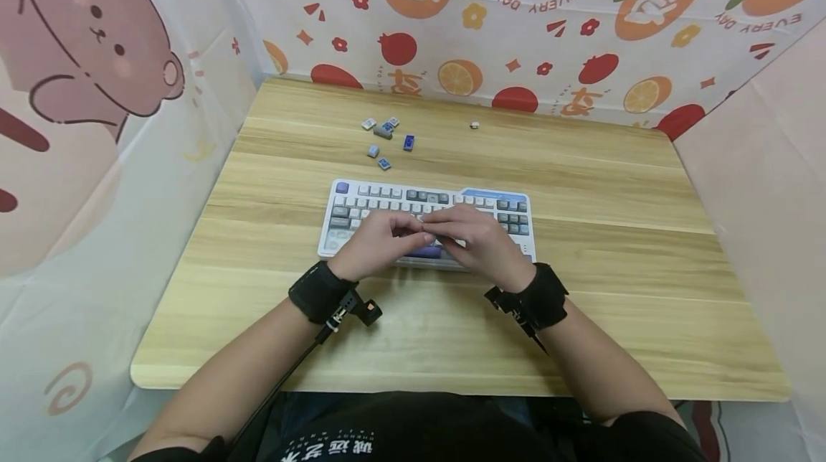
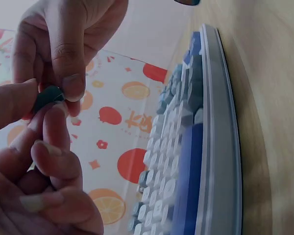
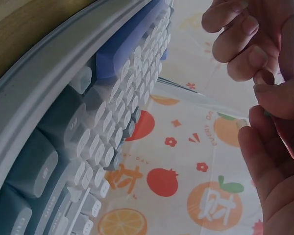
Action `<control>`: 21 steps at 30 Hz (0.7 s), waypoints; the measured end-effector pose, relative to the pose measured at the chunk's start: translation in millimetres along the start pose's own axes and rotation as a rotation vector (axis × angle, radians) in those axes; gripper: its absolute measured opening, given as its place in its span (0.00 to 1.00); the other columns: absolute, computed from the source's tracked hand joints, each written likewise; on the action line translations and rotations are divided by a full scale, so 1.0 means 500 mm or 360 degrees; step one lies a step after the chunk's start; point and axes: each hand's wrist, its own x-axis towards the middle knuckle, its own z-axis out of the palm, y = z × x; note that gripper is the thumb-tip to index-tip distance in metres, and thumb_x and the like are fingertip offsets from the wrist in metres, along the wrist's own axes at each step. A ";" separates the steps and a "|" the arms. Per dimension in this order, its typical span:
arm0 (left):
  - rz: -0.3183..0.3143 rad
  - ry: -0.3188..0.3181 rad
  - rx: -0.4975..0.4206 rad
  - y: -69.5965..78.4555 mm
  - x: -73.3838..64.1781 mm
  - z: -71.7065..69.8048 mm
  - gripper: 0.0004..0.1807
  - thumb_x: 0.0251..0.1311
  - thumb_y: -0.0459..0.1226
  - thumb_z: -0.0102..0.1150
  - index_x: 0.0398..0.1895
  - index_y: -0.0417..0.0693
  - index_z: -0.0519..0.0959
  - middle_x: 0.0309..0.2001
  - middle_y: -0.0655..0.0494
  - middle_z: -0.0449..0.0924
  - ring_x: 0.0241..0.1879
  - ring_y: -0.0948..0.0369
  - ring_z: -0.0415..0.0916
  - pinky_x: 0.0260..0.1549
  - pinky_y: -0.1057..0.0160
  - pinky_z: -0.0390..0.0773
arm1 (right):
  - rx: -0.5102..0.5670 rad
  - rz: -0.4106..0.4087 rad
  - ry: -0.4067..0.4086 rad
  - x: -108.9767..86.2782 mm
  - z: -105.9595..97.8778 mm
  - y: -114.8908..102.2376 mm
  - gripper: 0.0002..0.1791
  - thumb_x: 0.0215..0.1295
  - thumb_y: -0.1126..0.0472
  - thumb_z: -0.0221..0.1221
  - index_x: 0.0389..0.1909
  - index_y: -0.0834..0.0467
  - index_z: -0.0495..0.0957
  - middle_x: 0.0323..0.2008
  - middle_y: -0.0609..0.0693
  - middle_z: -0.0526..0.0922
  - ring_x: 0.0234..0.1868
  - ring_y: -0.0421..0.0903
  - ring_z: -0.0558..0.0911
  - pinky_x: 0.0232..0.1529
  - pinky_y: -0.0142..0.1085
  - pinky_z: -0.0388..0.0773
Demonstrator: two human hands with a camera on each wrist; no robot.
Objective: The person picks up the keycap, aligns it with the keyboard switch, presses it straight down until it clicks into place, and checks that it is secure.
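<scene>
fruit-print cloth point(image 1: 439, 39) behind wooden table point(image 1: 645, 247); bear-print cloth point(image 1: 97, 53) left.

room: tbl point(image 1: 645, 232) R of kybd point(image 1: 426, 196) | obst: keycaps point(image 1: 383, 132) beyond kybd

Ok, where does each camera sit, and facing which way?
Head: on the head, facing forward and down at the keyboard; left hand, right hand, forearms show.
Left wrist: on that wrist, facing both hands and printed backdrop.
Right wrist: on that wrist, likewise facing both hands and backdrop.
Both wrist views share the keyboard and backdrop.
</scene>
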 end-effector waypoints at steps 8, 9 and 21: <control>-0.0003 0.0071 -0.0062 -0.002 0.007 0.021 0.05 0.62 0.38 0.65 0.34 0.47 0.87 0.32 0.56 0.86 0.31 0.60 0.78 0.30 0.65 0.76 | 0.0002 0.0048 -0.0014 -0.016 0.001 -0.006 0.22 0.59 0.70 0.65 0.56 0.61 0.80 0.54 0.53 0.84 0.55 0.46 0.82 0.59 0.37 0.75; 0.0003 0.0079 -0.0053 -0.002 0.008 0.023 0.06 0.62 0.38 0.65 0.34 0.47 0.88 0.32 0.56 0.86 0.31 0.60 0.78 0.30 0.65 0.76 | -0.0008 0.0057 -0.0004 -0.019 0.002 -0.004 0.22 0.59 0.69 0.66 0.56 0.61 0.80 0.54 0.53 0.84 0.55 0.46 0.82 0.60 0.38 0.75; -0.0010 0.0140 0.0000 -0.007 0.013 0.039 0.09 0.63 0.41 0.61 0.33 0.50 0.89 0.31 0.49 0.87 0.24 0.61 0.75 0.26 0.64 0.72 | -0.0276 0.0131 0.0139 -0.035 0.008 0.007 0.11 0.58 0.62 0.70 0.42 0.60 0.87 0.40 0.52 0.88 0.46 0.46 0.85 0.52 0.38 0.80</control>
